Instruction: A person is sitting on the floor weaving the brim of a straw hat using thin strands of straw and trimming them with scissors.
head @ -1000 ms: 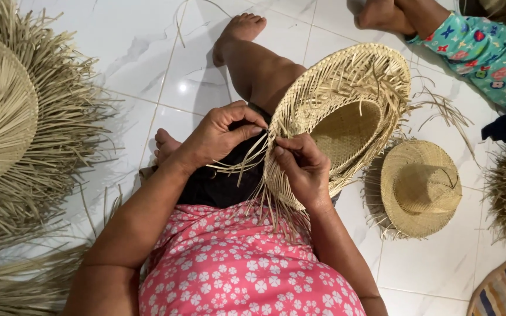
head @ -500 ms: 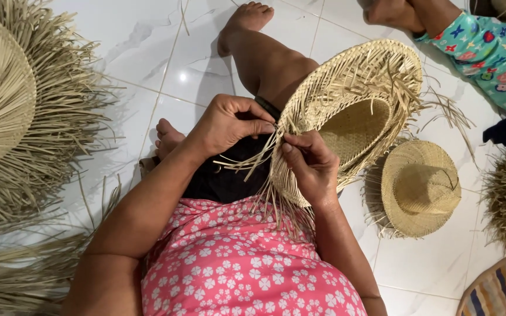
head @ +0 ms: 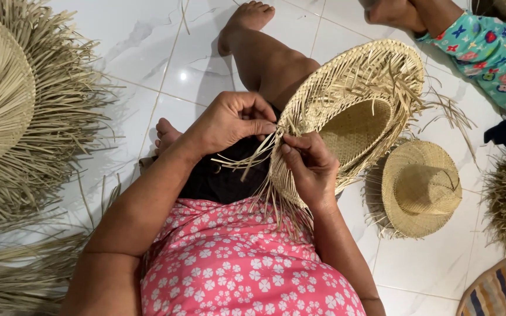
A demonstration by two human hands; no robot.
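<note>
An unfinished straw hat (head: 352, 111) is resting on the person's lap, brim edge facing them. The left hand (head: 229, 120) is pinching loose straw strands (head: 247, 159) at the brim, while the right hand (head: 311, 167) is gripping the brim's woven edge beside it

The scene is bright and evenly lit, with soft light from overhead. A small white glare spot sits on the glossy white floor tiles (head: 183, 76), which also carry faint, blurred reflections. Shadows are soft and short: a pale one under the finished straw hat (head: 421, 188) and a darker one between the forearms over the lap. Focus is sharp across the middle, where single straw strands of the unfinished hat (head: 352, 117) read clearly. Colours look natural. The edges bend slightly, as with a wide lens, and no motion blur shows
</note>
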